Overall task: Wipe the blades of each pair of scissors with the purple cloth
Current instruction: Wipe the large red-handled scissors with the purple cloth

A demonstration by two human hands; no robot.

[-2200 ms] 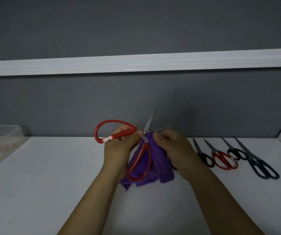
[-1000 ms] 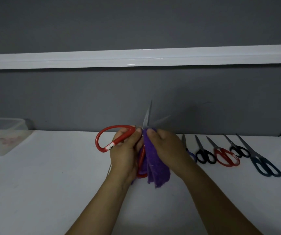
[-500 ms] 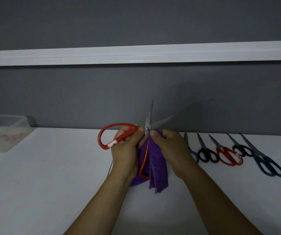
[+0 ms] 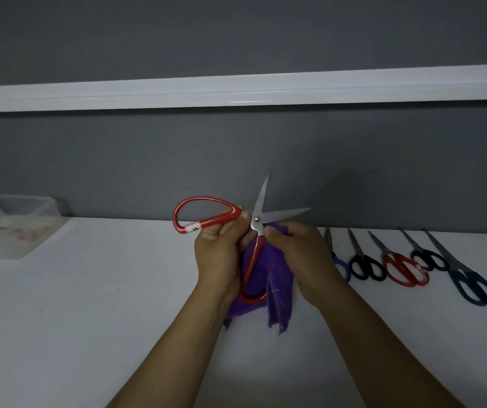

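A dark grey wall (image 4: pixel 236 160) is seen across the whole background, crossed by a long white rail (image 4: pixel 236 92). Below it a white worktop (image 4: pixel 89 304) is spread from edge to edge. At the far left, against the wall, a clear plastic container (image 4: pixel 15 231) is set on the worktop. Two bare forearms are extended from the lower edge towards the centre. The left hand (image 4: pixel 218 254) is raised above the worktop, and its grip is closed, thumb and fingers pinching one handle of the large red-handled scissors (image 4: pixel 256 223) just beside the pivot. The right hand (image 4: pixel 301 257) is held close beside it, its grip curled round the purple cloth (image 4: pixel 279 295), with a fingertip placed right by the pivot. The cloth is bunched at the base of the blades and is hung down in folds beneath both hands, behind the lower handle loop; whether its ends touch the worktop cannot be told. The blades are spread apart, one pointed upward and one to the right. To the right, five more pairs are laid in a row with tips towards the wall: dark blue scissors (image 4: pixel 471 285), a red-handled pair (image 4: pixel 404 269), a black-handled pair (image 4: pixel 366 267), a smaller black pair (image 4: pixel 429 257), and a blue-handled pair (image 4: pixel 341 265) partly hidden by the right hand.
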